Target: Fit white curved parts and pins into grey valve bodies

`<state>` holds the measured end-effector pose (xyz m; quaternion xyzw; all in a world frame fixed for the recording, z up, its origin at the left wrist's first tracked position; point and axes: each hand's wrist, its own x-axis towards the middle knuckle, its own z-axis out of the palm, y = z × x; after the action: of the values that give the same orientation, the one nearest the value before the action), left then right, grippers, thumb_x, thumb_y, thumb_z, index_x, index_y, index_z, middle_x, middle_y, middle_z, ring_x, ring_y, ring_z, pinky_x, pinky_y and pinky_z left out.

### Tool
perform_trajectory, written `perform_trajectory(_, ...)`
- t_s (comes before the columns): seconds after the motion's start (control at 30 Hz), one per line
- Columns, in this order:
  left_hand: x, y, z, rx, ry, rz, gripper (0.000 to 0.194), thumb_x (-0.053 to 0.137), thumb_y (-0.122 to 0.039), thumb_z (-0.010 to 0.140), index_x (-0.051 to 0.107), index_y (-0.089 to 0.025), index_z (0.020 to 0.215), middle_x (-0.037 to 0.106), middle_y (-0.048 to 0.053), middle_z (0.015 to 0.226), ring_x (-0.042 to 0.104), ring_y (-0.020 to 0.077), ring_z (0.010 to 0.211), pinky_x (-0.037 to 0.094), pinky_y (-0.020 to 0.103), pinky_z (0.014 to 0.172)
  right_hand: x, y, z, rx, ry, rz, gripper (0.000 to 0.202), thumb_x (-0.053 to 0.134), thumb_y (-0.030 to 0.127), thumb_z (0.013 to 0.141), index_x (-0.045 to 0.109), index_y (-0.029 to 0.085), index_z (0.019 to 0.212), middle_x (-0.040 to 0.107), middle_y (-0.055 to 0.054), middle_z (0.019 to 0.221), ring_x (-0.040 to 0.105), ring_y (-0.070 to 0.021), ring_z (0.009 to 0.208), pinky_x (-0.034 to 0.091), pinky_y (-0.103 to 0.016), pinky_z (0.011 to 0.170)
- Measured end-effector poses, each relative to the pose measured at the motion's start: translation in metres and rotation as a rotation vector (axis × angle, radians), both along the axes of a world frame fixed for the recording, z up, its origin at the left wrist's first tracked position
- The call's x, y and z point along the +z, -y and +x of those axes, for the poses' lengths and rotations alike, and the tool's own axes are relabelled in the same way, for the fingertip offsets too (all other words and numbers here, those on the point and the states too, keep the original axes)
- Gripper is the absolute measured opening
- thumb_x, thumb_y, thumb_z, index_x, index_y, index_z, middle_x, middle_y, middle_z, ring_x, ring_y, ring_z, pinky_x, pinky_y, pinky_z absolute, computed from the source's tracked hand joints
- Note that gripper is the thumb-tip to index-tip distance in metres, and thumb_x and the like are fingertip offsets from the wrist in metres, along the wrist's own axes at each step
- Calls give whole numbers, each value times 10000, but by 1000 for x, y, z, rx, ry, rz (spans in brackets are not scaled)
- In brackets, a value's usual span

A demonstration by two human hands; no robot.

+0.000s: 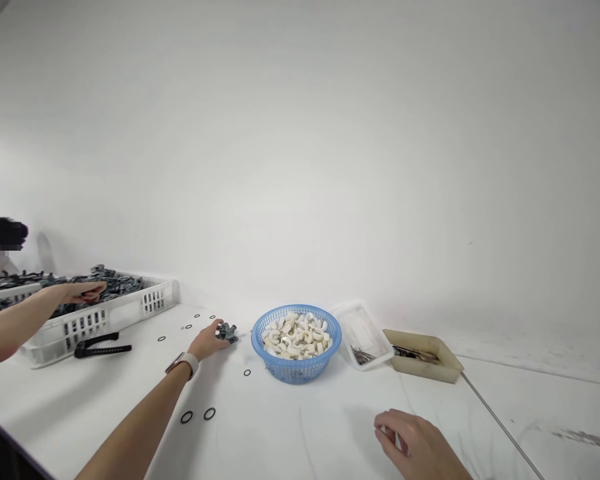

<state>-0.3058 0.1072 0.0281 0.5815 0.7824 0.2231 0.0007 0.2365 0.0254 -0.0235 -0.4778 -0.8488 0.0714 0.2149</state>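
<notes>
My left hand (209,339), with a pale watch strap at its wrist, is closed on a small dark grey plastic part (227,332), just above or on the white table left of the blue basket. Part of the piece is hidden behind the fingers, and I cannot tell whether it is one part or several. Nearer me on the right, my right hand (413,440) hovers low over the table. Its fingers curl loosely, thumb and forefinger slightly apart, with nothing visible between them. The blue basket (296,368) between the hands contains many white curved pieces.
At left, another person's hand (83,291) reaches into a white crate (125,313) of grey parts. A black strap (105,348) and several black rings (209,414) lie about. Right of the basket are a white tray (363,327) with metal pins, a beige box (430,375) and a thin rod (500,421).
</notes>
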Motion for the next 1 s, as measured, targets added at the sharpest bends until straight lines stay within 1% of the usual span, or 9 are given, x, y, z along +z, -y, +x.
perform_trajectory(0.13, 10, 6, 8, -33, -29, -3, 378, 646, -355, 1007, 568, -155, 1319, 601, 103, 1272, 640, 240, 1078, 575, 437, 921, 0, 1, 1, -8, -14, 0, 295, 395, 296, 982, 668, 262, 875, 713, -6, 829, 642, -192, 706, 421, -285, 650)
perform_trajectory(0.27, 38, 14, 23, -135, -84, 29, 373, 644, -368, 1008, 577, -154, 1306, 608, 100, 1254, 638, 238, 1075, 566, 444, 930, 1, 5, -1, 3, -17, -8, 308, 382, 292, 988, 667, 257, 877, 709, -11, 824, 643, -194, 714, 424, -286, 654)
perform_trajectory(0.4, 92, 29, 48, -269, -145, 110, 487, 665, -396, 978, 514, -170, 1382, 599, 105, 1256, 620, 256, 1097, 535, 459, 954, 4, 8, -2, 19, -32, -16, 305, 388, 288, 985, 674, 258, 883, 711, -10, 827, 644, -191, 716, 426, -290, 670)
perform_trajectory(0.53, 160, 53, 93, -424, -207, 144, 853, 699, -413, 878, 230, -239, 1569, 618, 103, 1238, 639, 238, 1024, 511, 351, 899, 10, 11, -2, 14, -63, -18, 306, 397, 310, 988, 679, 263, 878, 707, -10, 809, 636, -192, 700, 419, -295, 661)
perform_trajectory(0.63, 191, 76, 143, -621, -277, 20, 823, 727, -449, 815, 343, -311, 1531, 670, 59, 1167, 672, 209, 896, 508, 274, 761, 13, 12, -1, 6, -90, -17, 312, 399, 302, 984, 684, 262, 865, 706, -14, 805, 631, -196, 697, 416, -300, 657)
perform_trajectory(0.73, 182, 100, 201, -815, -358, -181, 960, 891, -457, 576, 495, -324, 1441, 716, -7, 873, 678, 211, 732, 486, 229, 594, 15, 11, 0, -14, -124, -25, 298, 417, 305, 977, 689, 258, 865, 705, -18, 802, 637, -200, 707, 420, -303, 666)
perform_trajectory(0.8, 155, 114, 238, -922, -553, -362, 912, 886, -519, 557, 562, -298, 1380, 677, -10, 702, 652, 248, 636, 428, 247, 483, 16, 9, 1, -22, -127, -20, 294, 425, 307, 975, 690, 253, 859, 705, -20, 801, 636, -204, 712, 416, -304, 663)
perform_trajectory(0.9, 108, 127, 287, -996, -865, -498, 642, 854, -507, 589, 677, -267, 1157, 650, 13, 638, 599, 249, 523, 395, 268, 438, 18, 9, 3, -7, -119, 13, 289, 430, 287, 970, 694, 247, 861, 704, -19, 808, 627, -200, 713, 404, -299, 654)
perform_trajectory(1.0, 78, 131, 323, -1042, -895, -593, 547, 850, -469, 574, 685, -282, 1060, 625, 4, 625, 579, 236, 501, 410, 271, 451, 18, 10, 4, 4, -114, 35, 282, 436, 275, 971, 694, 243, 861, 704, -12, 816, 617, -187, 718, 396, -288, 650)
